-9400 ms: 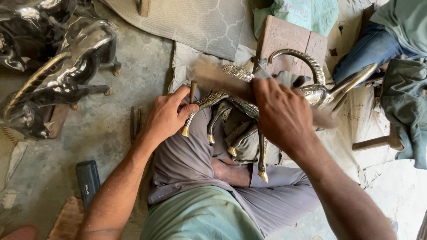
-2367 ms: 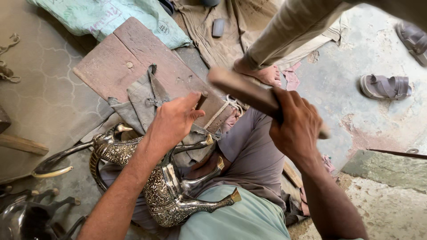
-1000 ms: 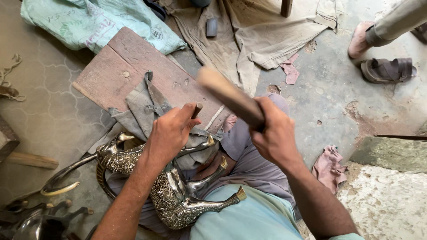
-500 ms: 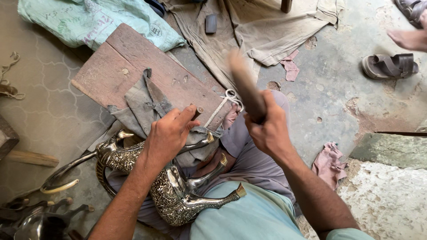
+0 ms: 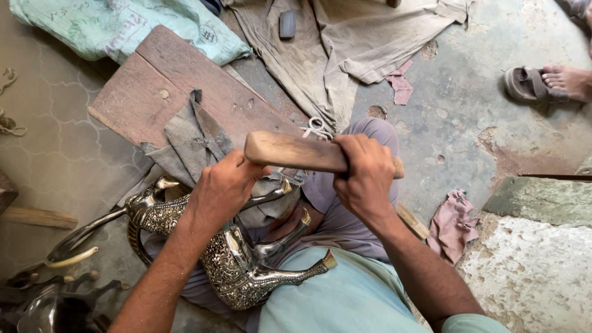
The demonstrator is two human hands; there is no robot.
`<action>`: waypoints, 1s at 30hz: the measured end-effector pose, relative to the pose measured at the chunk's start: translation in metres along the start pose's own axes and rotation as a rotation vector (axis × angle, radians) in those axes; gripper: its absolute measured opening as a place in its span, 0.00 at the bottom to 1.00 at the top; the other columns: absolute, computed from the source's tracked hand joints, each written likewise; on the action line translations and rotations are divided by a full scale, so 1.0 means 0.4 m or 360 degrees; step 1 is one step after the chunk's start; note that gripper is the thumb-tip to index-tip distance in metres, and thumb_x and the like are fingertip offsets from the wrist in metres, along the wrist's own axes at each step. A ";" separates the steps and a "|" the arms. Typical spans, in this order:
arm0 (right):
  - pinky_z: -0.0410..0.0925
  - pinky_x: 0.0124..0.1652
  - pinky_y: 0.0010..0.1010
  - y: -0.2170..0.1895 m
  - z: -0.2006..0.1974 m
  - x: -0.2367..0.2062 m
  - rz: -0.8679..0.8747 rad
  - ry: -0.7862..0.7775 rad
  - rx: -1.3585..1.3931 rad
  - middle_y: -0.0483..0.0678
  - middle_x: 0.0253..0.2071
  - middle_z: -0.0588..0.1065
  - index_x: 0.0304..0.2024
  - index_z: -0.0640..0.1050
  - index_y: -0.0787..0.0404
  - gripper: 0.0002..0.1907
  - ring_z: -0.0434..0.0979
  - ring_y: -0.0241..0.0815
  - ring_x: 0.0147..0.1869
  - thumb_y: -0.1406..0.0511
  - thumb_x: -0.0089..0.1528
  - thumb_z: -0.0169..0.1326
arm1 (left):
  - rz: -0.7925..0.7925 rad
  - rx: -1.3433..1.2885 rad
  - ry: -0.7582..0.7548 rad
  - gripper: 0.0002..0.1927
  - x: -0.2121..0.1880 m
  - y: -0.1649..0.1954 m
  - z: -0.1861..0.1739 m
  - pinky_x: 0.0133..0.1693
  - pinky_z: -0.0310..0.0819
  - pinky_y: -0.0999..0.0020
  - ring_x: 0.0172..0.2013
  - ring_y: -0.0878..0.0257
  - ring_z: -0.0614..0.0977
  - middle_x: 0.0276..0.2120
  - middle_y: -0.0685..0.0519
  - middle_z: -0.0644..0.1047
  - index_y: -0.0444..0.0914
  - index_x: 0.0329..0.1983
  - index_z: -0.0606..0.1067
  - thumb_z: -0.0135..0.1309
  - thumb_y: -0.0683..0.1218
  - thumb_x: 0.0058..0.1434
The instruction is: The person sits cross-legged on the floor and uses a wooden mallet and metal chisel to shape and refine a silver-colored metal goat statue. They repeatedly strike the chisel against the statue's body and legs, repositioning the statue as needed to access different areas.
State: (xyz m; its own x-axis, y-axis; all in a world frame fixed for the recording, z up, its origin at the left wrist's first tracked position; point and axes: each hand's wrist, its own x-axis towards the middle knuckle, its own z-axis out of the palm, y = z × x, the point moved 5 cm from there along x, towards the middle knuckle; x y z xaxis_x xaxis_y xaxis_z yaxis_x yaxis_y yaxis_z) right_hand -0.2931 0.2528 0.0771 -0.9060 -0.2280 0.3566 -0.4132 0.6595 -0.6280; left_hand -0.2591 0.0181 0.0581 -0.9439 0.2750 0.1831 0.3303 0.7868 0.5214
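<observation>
A seated person's right hand [image 5: 368, 176] is clamped around a wooden mallet [image 5: 296, 152], held level over the lap. The left hand [image 5: 222, 192] is closed above an engraved metal animal figure [image 5: 231, 262] lying across the thighs; what it grips cannot be told. A pale green printed sack [image 5: 117, 28] lies beyond a wooden board [image 5: 154, 92] on the floor.

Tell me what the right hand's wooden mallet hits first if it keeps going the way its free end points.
Probably the left hand: the wooden mallet in the right hand points left with its end at those knuckles, over the metal deer figurine. Depth is unclear.
</observation>
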 end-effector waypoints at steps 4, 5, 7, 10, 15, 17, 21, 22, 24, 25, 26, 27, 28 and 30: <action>0.69 0.40 0.38 0.047 0.016 -0.014 0.0733 -0.0247 0.0506 0.51 0.35 0.76 0.48 0.71 0.62 0.18 0.76 0.49 0.38 0.68 0.57 0.60 | -0.0077 0.0004 -0.0014 0.16 0.006 -0.002 -0.007 0.23 0.78 0.58 0.25 0.53 0.82 0.28 0.49 0.75 0.43 0.57 0.73 0.57 0.45 0.67; 0.68 0.41 0.40 0.032 0.006 -0.005 0.0469 -0.0194 0.0179 0.51 0.36 0.77 0.48 0.73 0.61 0.20 0.77 0.50 0.40 0.71 0.53 0.59 | -0.0078 0.0002 -0.0027 0.17 0.010 0.000 -0.006 0.23 0.78 0.58 0.25 0.52 0.82 0.28 0.49 0.75 0.43 0.58 0.73 0.57 0.45 0.67; 0.67 0.42 0.44 -0.003 -0.001 0.002 -0.0070 -0.0104 -0.0467 0.52 0.38 0.78 0.49 0.76 0.60 0.26 0.78 0.53 0.42 0.75 0.46 0.56 | -0.0099 -0.0009 -0.0030 0.17 0.010 0.005 -0.010 0.23 0.77 0.57 0.25 0.52 0.82 0.28 0.50 0.74 0.44 0.58 0.72 0.57 0.45 0.66; 0.70 0.40 0.36 0.054 0.030 -0.017 0.0719 -0.0099 0.0688 0.48 0.35 0.77 0.48 0.72 0.60 0.17 0.77 0.45 0.38 0.69 0.57 0.59 | -0.0116 0.0008 -0.0053 0.16 0.001 0.013 -0.015 0.23 0.76 0.57 0.25 0.54 0.82 0.27 0.50 0.74 0.47 0.56 0.71 0.58 0.46 0.66; 0.67 0.39 0.40 0.050 0.028 -0.013 0.0341 -0.0173 0.0143 0.50 0.34 0.75 0.45 0.72 0.61 0.17 0.76 0.47 0.37 0.70 0.55 0.60 | -0.0152 0.0036 -0.0105 0.16 0.000 0.011 -0.010 0.22 0.76 0.57 0.25 0.55 0.82 0.27 0.50 0.74 0.46 0.56 0.71 0.58 0.46 0.67; 0.67 0.38 0.40 0.054 0.029 -0.012 0.0350 -0.0230 0.0107 0.50 0.33 0.75 0.46 0.73 0.61 0.18 0.76 0.47 0.37 0.70 0.54 0.60 | -0.0114 0.0077 -0.0047 0.16 0.001 0.015 -0.014 0.23 0.76 0.57 0.26 0.53 0.82 0.28 0.51 0.74 0.46 0.56 0.71 0.59 0.45 0.66; 0.68 0.39 0.39 0.049 0.040 -0.013 0.0456 -0.0206 0.0258 0.48 0.34 0.76 0.47 0.73 0.59 0.19 0.77 0.46 0.38 0.70 0.54 0.59 | -0.0089 0.0067 -0.0012 0.16 -0.001 0.022 -0.021 0.24 0.76 0.57 0.26 0.53 0.81 0.27 0.51 0.74 0.45 0.55 0.72 0.59 0.45 0.65; 0.70 0.39 0.36 0.062 0.052 -0.023 0.0741 -0.0231 0.0635 0.48 0.34 0.76 0.47 0.72 0.60 0.17 0.77 0.44 0.37 0.68 0.57 0.60 | -0.0098 0.0049 -0.0031 0.16 -0.003 0.023 -0.020 0.24 0.77 0.57 0.26 0.54 0.82 0.27 0.50 0.74 0.45 0.55 0.73 0.59 0.45 0.65; 0.67 0.39 0.41 0.024 0.041 -0.012 0.0223 -0.0187 -0.0048 0.50 0.34 0.78 0.47 0.75 0.59 0.19 0.78 0.48 0.38 0.72 0.53 0.60 | -0.0097 0.0017 -0.0066 0.15 -0.002 0.025 -0.018 0.24 0.79 0.59 0.24 0.55 0.82 0.26 0.50 0.74 0.46 0.55 0.73 0.58 0.44 0.65; 0.66 0.40 0.44 0.003 0.041 -0.010 -0.0046 -0.0171 -0.0387 0.51 0.34 0.78 0.47 0.77 0.59 0.21 0.78 0.49 0.39 0.74 0.51 0.60 | -0.0113 0.0039 -0.0083 0.15 -0.001 0.024 -0.017 0.23 0.78 0.58 0.24 0.55 0.82 0.26 0.50 0.74 0.45 0.55 0.73 0.59 0.45 0.66; 0.68 0.40 0.41 0.021 0.044 -0.012 0.0203 -0.0221 -0.0036 0.50 0.35 0.78 0.49 0.76 0.59 0.20 0.78 0.47 0.39 0.72 0.53 0.61 | -0.0131 0.0062 -0.0108 0.15 -0.001 0.023 -0.015 0.23 0.77 0.58 0.24 0.55 0.82 0.26 0.50 0.74 0.45 0.55 0.73 0.59 0.46 0.66; 0.69 0.40 0.38 0.039 0.048 -0.015 0.0447 -0.0267 0.0315 0.49 0.36 0.79 0.50 0.75 0.59 0.19 0.79 0.45 0.40 0.71 0.55 0.61 | -0.0145 0.0085 -0.0129 0.14 0.002 0.022 -0.013 0.22 0.77 0.58 0.23 0.55 0.82 0.26 0.50 0.74 0.44 0.55 0.73 0.59 0.46 0.67; 0.71 0.41 0.36 0.053 0.056 -0.021 0.0687 -0.0319 0.0666 0.48 0.38 0.79 0.51 0.74 0.59 0.19 0.79 0.42 0.40 0.69 0.58 0.61 | -0.0138 0.0078 -0.0102 0.15 0.001 0.025 -0.016 0.22 0.77 0.58 0.24 0.55 0.82 0.27 0.50 0.74 0.44 0.55 0.73 0.58 0.46 0.66; 0.69 0.42 0.40 0.021 0.036 -0.001 0.0135 -0.0225 0.0060 0.51 0.41 0.80 0.50 0.75 0.60 0.23 0.80 0.47 0.44 0.73 0.50 0.58 | -0.0101 0.0069 -0.0040 0.16 0.005 0.029 -0.021 0.23 0.77 0.59 0.26 0.54 0.82 0.28 0.50 0.74 0.43 0.55 0.73 0.58 0.45 0.65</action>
State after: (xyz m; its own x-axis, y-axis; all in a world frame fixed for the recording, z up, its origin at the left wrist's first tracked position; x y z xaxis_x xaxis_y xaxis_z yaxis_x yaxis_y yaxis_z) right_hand -0.2974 0.2482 0.0615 -0.9405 -0.2731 0.2023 -0.3357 0.6539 -0.6780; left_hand -0.2573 0.0230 0.0714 -0.9628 0.2372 0.1297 0.2701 0.8261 0.4946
